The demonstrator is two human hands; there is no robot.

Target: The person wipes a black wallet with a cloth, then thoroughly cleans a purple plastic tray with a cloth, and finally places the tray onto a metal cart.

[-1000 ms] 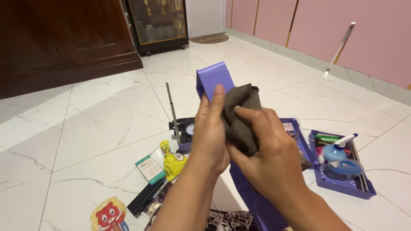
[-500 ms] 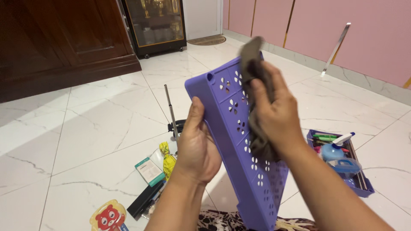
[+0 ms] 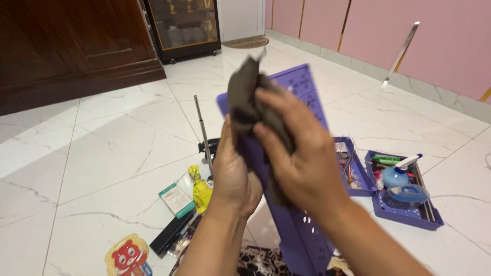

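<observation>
Right hand (image 3: 299, 168) clutches grey cloth (image 3: 245, 99); left hand (image 3: 231, 176) grips purple tray (image 3: 304, 89).

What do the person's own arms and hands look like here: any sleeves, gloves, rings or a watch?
Both hands are bare: the left hand and the right hand wear no gloves, and no rings show on the visible fingers. Both forearms are uncovered as far as the picture's lower edge, with no sleeve, watch or band in view.
</observation>
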